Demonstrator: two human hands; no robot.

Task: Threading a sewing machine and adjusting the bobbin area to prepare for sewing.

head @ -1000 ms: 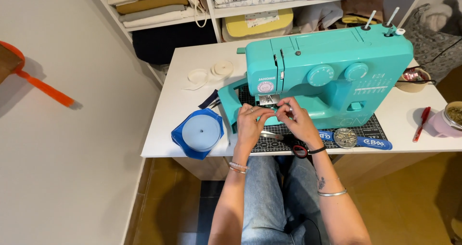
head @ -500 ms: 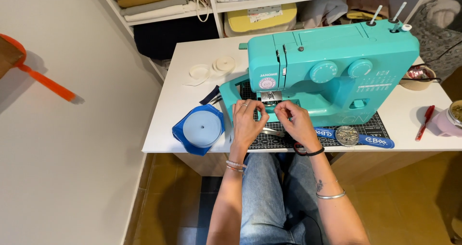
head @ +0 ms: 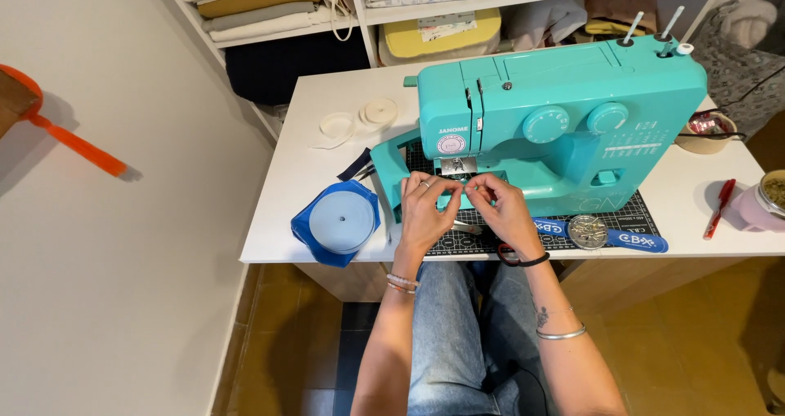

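Observation:
A turquoise sewing machine (head: 564, 114) stands on a white table (head: 311, 163), on top of a black cutting mat (head: 621, 214). Both my hands are in front of its needle and presser foot (head: 458, 167). My left hand (head: 423, 212) and my right hand (head: 505, 210) pinch their fingertips together where they meet, just below the needle. Whatever is between the fingertips is too small to make out. Small scissors with a red and black handle (head: 505, 257) lie under my right wrist at the table's front edge.
Left of my hands sits a blue round container with a pale lid (head: 339, 220), with two white tape rolls (head: 360, 120) behind it. To the right lie a round tin (head: 587, 230), a blue strip-shaped tool (head: 638, 240), a red pen (head: 719, 208), a bowl (head: 707, 134) and a cup (head: 764, 203). Behind the table are shelves of folded fabric (head: 270, 7).
My right hand has dropped a little from the needle, and both sets of fingertips have drawn together in front of it. The view has shifted slightly.

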